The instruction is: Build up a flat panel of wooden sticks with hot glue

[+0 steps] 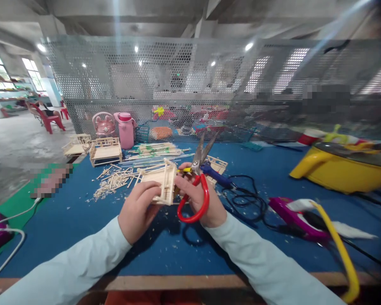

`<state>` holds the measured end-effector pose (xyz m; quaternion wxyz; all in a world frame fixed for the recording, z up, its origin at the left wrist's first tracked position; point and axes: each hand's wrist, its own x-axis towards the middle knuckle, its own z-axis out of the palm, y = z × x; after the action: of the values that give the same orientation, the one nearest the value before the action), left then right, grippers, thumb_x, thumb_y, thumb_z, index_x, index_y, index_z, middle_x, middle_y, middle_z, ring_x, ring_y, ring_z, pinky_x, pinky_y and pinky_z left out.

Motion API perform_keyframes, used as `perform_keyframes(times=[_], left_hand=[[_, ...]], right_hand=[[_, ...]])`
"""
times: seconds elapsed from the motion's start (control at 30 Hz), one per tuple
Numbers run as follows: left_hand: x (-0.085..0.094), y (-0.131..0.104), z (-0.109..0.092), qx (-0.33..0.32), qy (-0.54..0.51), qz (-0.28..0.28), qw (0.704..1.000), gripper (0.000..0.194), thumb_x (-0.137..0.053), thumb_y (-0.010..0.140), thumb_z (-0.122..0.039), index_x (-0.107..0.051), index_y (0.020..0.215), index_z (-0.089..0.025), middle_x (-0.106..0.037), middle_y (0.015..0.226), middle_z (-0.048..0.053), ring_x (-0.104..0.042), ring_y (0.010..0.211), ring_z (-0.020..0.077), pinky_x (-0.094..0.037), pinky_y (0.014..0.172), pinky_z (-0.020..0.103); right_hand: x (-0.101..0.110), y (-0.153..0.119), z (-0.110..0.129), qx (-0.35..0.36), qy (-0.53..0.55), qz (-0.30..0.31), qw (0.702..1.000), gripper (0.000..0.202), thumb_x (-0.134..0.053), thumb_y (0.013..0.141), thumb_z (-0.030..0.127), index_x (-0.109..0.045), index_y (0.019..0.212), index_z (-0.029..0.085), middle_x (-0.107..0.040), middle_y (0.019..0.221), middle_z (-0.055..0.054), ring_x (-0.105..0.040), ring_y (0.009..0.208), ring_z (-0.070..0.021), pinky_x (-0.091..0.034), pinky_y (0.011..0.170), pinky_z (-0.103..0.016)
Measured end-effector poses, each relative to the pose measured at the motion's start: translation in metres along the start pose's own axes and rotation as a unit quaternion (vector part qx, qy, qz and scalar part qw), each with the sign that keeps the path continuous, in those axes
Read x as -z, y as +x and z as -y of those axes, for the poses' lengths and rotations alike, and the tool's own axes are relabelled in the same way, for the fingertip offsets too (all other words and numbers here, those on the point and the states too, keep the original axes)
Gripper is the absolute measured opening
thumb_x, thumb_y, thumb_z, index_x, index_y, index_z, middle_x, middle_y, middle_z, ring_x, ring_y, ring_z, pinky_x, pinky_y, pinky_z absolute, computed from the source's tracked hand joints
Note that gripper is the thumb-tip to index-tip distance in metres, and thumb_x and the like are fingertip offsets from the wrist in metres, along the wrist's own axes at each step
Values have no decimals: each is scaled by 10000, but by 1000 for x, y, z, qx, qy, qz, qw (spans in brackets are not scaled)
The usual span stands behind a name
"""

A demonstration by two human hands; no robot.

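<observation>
My left hand (138, 209) is closed around the left side of a small model bench (158, 180) built of pale wooden sticks, which it holds tilted above the table. My right hand (203, 199) is at the model's right side, its thumb close to the end frame. Scissors with red handles (206, 199) hang in this same hand, blades partly open and pointing up and away. Just behind the scissors lies a blue glue gun (218, 174) with a black cord. Another stick model (218, 164) rests beyond it, partly hidden. The fingertips of my right hand are partly covered.
Loose sticks and offcuts (114, 182) lie left of my hands. Two finished-looking stick models (106, 150) stand behind them, beside a pink flask (126, 131). On the right are a yellow pan (346, 167) and a purple power strip (296, 218). A perforated metal screen (165, 84) stands behind.
</observation>
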<state>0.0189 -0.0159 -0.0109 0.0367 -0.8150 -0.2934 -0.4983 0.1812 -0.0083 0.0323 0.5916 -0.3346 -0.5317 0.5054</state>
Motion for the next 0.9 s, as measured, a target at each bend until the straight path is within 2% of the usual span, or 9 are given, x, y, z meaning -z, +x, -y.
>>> perform_keyframes(times=[0.2, 0.3, 0.37, 0.4, 0.5, 0.57, 0.63, 0.8, 0.9], left_hand=[[-6, -4, -10, -16, -8, 110, 994, 328, -523, 825, -192, -501, 1152, -171, -570, 1169, 137, -542, 1085, 199, -474, 904, 321], [12, 7, -6, 14, 28, 24, 999, 224, -534, 817, -204, -548, 1041, -201, -652, 925, 70, -616, 863, 163, -514, 776, 281], [26, 22, 1, 45, 85, -50, 994, 261, -587, 780, -259, -557, 1029, -186, -629, 979, 96, -577, 958, 212, -476, 857, 366], [32, 31, 4, 54, 93, -36, 994, 383, -628, 746, -316, -536, 1088, -171, -601, 1075, 124, -533, 1054, 248, -431, 919, 419], [39, 53, 14, 108, -32, 129, 985, 682, -728, 612, -425, -488, 1199, -174, -587, 1150, 134, -517, 1105, 290, -417, 931, 444], [36, 58, 18, 153, -166, 243, 943, 659, -752, 584, -396, -528, 1167, -186, -648, 1038, 94, -597, 976, 266, -481, 836, 386], [31, 56, 18, 202, -257, 276, 904, 486, -753, 592, -341, -609, 1027, -178, -681, 872, 44, -636, 809, 219, -509, 725, 320], [23, 39, 11, 338, -315, 135, 877, 245, -759, 580, -271, -626, 744, -147, -654, 657, -2, -598, 601, 147, -487, 587, 249], [23, 30, 8, 347, -300, 33, 888, 226, -756, 578, -253, -625, 732, -153, -661, 652, 10, -594, 585, 146, -485, 564, 244]], right_hand=[[15, 7, -2, -11, -92, -37, 995, 341, -671, 588, 231, -453, 850, 216, -489, 644, 74, -471, 541, -98, -375, 507, -234], [24, 10, 0, 18, -124, -29, 992, 319, -641, 594, 196, -455, 853, 216, -484, 660, 72, -471, 552, -95, -366, 513, -231], [26, 12, 6, 30, -148, 18, 988, 300, -634, 607, 198, -458, 851, 210, -483, 667, 67, -476, 563, -96, -372, 525, -233], [25, 13, 10, 35, -163, 54, 985, 292, -631, 612, 194, -463, 850, 204, -491, 676, 61, -481, 572, -96, -380, 535, -235], [17, 14, 25, 66, -211, 165, 961, 255, -610, 626, 156, -492, 850, 189, -513, 695, 47, -488, 585, -90, -404, 569, -236], [10, 14, 33, 90, -231, 201, 948, 232, -597, 630, 128, -515, 840, 187, -529, 715, 38, -499, 604, -89, -418, 593, -237], [4, 15, 37, 99, -240, 209, 943, 210, -610, 637, 130, -531, 823, 189, -545, 728, 31, -516, 624, -95, -430, 606, -240], [5, 23, 37, 67, -176, 132, 973, 286, -665, 696, 323, -496, 896, 207, -604, 753, 5, -595, 648, -131, -461, 567, -257], [14, 23, 29, 52, -153, 63, 985, 331, -651, 715, 396, -461, 918, 216, -625, 765, -4, -621, 627, -143, -459, 519, -252]])
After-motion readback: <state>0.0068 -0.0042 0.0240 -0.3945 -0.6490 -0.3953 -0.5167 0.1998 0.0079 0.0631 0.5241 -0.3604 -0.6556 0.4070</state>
